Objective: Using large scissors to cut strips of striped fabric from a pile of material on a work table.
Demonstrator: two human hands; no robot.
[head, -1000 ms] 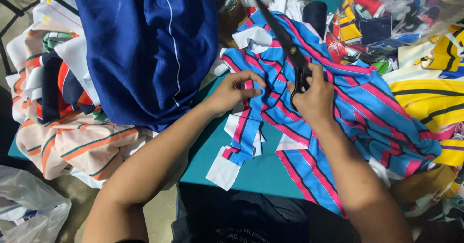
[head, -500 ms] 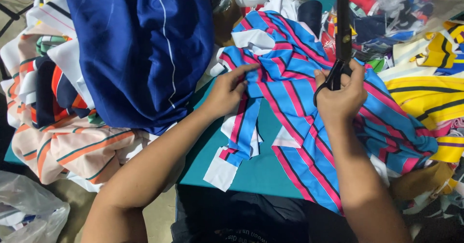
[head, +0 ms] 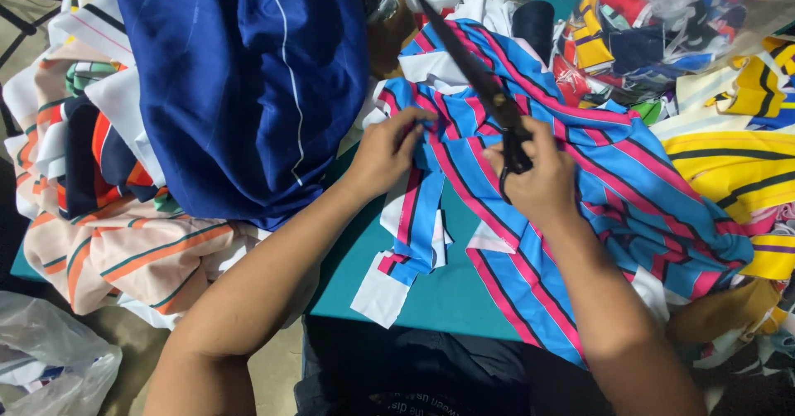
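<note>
Head view, left hand [head: 387, 153] pinching striped cloth [head: 530, 209] on teal table [head: 447, 292], right hand [head: 542, 186] closed around scissors [head: 489, 93], blades pointing away over cloth, navy garment [head: 240, 85] heaped left.

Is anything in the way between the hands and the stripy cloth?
Nothing visible is. The left hand already pinches the blue-and-pink striped cloth, and the right hand rests on it, holding long dark metal scissors.

Teal table [head: 439, 300], pale floor [head: 273, 366], heaps of striped cloth [head: 124, 242] around
</note>
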